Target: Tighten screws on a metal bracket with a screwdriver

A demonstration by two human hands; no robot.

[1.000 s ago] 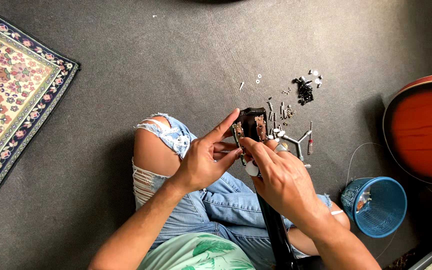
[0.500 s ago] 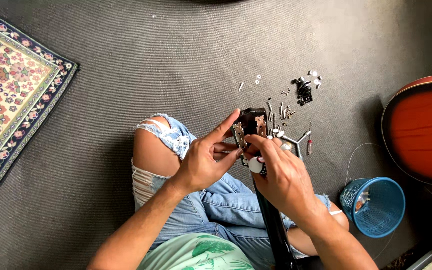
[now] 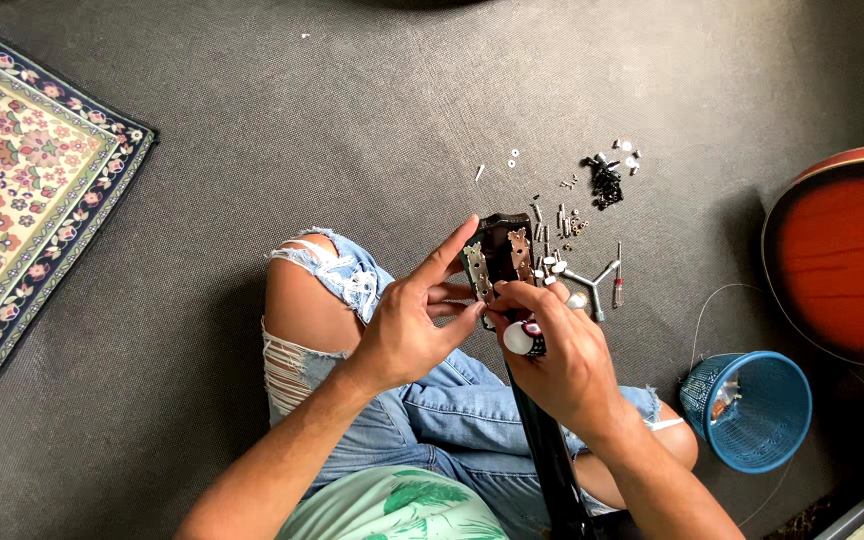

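Black guitar headstock (image 3: 504,243) pinched between left hand (image 3: 407,330) and right hand (image 3: 557,362) fingers, its lower part hidden — small screws (image 3: 604,180) scattered just beyond, too tiny to be told apart.

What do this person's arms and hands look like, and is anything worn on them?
Both forearms are bare from the elbow down, with no sleeves reaching them. The left hand and the right hand wear no gloves, and no rings or watch show from this view. The nails look short and unpainted. A pale green leaf-print shirt and torn light blue jeans are the only clothing visible.
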